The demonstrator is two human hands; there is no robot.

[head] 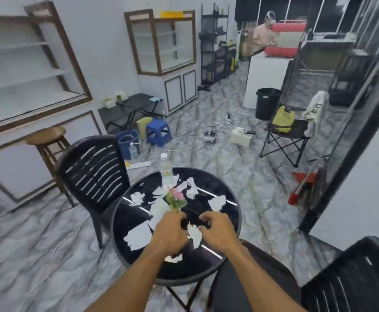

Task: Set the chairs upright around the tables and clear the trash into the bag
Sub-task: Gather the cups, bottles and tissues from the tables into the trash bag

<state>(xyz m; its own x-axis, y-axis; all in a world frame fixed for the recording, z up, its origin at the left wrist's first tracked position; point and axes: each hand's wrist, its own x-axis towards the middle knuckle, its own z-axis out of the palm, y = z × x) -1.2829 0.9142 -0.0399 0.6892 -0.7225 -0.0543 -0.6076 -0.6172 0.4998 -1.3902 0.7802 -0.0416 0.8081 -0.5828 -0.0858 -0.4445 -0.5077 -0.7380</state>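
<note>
1. Round black surface (229,212), torn white paper pieces (139,237) scattered over most of it.
2. Left grip (171,230) at 6 o'clock on the surface: fingers curled, thumb against the left edge of one paper scrap (194,236). Can't tell if it actually holds it.
3. Right grip (217,229) just beside it, 5 o'clock: fingers curled in, thumb and fingertips pinching the same scrap's upper right edge.
4. Another small piece (174,258) lies under the left wrist, near the 6 o'clock rim.
5. Pink flowers (176,197) at centre; clear bottle (166,170) upright at 12 o'clock.
6. Black slatted chair (93,172) upright at 9 o'clock, touching the rim.
7. Second black chair (353,278) at 4 o'clock, only partly in frame.
</note>
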